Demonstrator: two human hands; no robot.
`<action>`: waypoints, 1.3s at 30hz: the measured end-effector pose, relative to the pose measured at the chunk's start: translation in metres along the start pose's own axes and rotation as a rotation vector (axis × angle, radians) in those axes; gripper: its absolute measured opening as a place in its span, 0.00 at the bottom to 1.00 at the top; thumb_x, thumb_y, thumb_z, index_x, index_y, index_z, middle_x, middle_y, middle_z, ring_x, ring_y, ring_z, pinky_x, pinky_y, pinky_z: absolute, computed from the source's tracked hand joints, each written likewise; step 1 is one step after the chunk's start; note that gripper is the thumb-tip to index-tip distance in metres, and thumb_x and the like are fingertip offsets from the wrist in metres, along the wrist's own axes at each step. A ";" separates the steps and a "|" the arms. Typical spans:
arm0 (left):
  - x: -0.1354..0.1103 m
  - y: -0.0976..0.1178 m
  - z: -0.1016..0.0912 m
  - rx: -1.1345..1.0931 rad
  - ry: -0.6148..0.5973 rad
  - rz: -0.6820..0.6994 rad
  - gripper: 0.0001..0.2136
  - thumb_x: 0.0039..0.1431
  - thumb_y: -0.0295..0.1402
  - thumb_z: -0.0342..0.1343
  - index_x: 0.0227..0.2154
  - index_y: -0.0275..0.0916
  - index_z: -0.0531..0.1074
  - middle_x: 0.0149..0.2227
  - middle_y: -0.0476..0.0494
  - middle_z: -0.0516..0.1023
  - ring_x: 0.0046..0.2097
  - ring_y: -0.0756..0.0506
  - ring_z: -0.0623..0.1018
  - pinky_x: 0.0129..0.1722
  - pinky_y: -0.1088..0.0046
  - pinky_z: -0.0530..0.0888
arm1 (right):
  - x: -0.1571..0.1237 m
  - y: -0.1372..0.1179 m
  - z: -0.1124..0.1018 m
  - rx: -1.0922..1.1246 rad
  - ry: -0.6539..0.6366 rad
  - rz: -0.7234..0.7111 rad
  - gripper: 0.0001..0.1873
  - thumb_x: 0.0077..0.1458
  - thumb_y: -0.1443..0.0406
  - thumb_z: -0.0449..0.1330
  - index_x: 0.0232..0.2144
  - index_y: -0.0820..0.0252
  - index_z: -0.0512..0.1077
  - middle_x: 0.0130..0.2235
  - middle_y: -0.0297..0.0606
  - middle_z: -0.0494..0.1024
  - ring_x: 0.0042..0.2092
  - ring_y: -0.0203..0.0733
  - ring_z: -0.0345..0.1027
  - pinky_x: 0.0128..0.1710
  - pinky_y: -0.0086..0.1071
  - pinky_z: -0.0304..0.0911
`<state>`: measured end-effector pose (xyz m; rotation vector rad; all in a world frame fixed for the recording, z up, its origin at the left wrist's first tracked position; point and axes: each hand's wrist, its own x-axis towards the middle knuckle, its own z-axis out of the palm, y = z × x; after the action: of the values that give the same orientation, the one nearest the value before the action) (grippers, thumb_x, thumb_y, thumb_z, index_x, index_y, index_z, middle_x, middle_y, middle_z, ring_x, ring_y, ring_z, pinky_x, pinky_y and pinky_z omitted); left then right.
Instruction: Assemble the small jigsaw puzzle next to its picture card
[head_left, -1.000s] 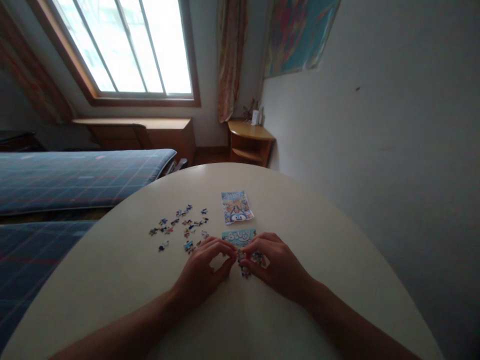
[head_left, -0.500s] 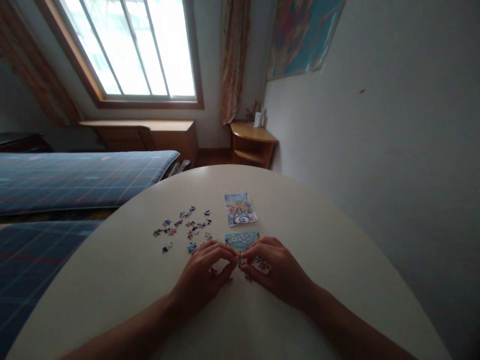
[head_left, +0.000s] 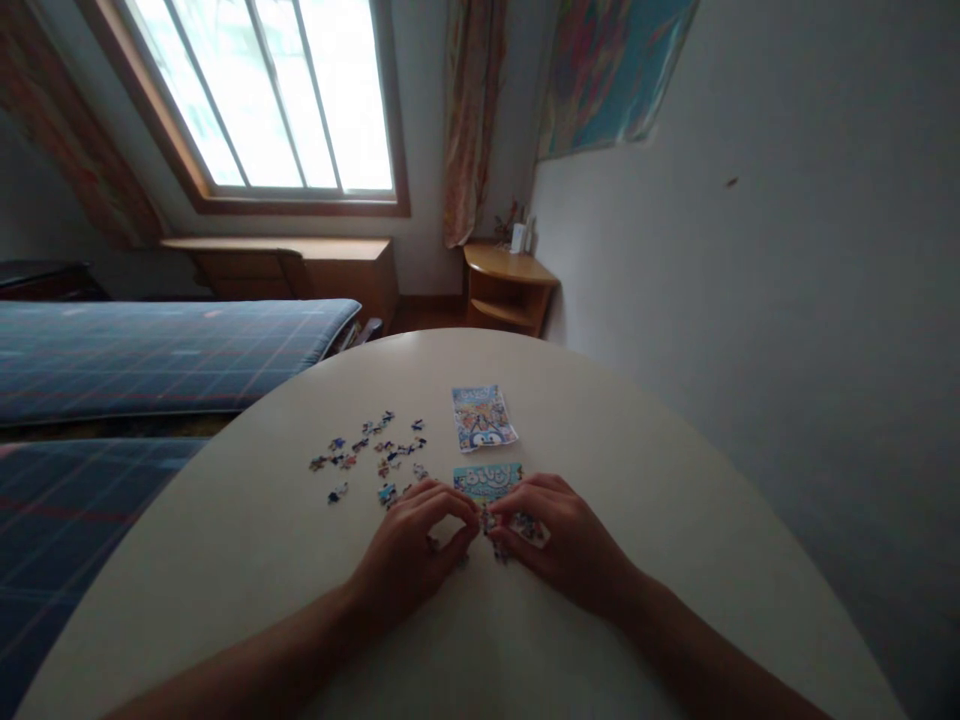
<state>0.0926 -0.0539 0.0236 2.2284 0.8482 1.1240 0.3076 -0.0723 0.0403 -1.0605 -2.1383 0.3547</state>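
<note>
My left hand point(head_left: 416, 532) is closed in a pinch, its thumb and forefinger meeting on a small jigsaw puzzle piece mostly covered by the fingertips. Close beside it, my right hand point(head_left: 559, 535) pinches at a jigsaw puzzle piece point(head_left: 487, 518) between the two hands. Just beyond the fingers lies a joined part of the puzzle point(head_left: 487, 482), teal with white lettering along its top. More pieces show under and around my right fingers, partly hidden. Loose puzzle pieces point(head_left: 388, 494) lie at my left knuckles.
Several scattered puzzle pieces point(head_left: 364, 445) lie on the left of the round white table point(head_left: 615, 440). A printed picture sheet point(head_left: 482, 418) lies beyond the joined part. A bed with a blue plaid cover point(head_left: 172, 355) stands left; a white wall point(head_left: 750, 300) rises on the right.
Both hands keep nearly the same pinching pose, with small finger movements at the puzzle. The whole view has shifted slightly.
</note>
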 end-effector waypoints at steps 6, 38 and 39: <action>0.001 -0.001 0.001 -0.012 -0.011 -0.005 0.04 0.61 0.25 0.58 0.32 0.41 0.71 0.36 0.48 0.80 0.40 0.47 0.77 0.43 0.68 0.72 | -0.001 0.003 -0.001 -0.005 -0.002 0.011 0.06 0.54 0.67 0.66 0.37 0.55 0.74 0.34 0.35 0.81 0.39 0.43 0.73 0.44 0.38 0.62; 0.003 -0.004 0.004 0.009 0.015 0.037 0.05 0.61 0.24 0.57 0.36 0.41 0.71 0.39 0.46 0.79 0.42 0.47 0.77 0.43 0.69 0.73 | 0.001 0.005 0.000 -0.003 0.029 0.007 0.06 0.54 0.68 0.66 0.36 0.55 0.75 0.33 0.34 0.80 0.38 0.42 0.73 0.44 0.37 0.62; 0.003 -0.004 0.004 0.012 0.016 0.035 0.05 0.61 0.25 0.57 0.36 0.41 0.71 0.39 0.46 0.79 0.42 0.47 0.77 0.43 0.69 0.73 | 0.001 0.005 0.000 -0.004 0.028 0.009 0.06 0.54 0.68 0.66 0.36 0.55 0.75 0.33 0.34 0.80 0.38 0.42 0.73 0.44 0.37 0.62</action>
<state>0.0958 -0.0498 0.0201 2.2557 0.8272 1.1568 0.3104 -0.0686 0.0383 -1.0711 -2.1112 0.3386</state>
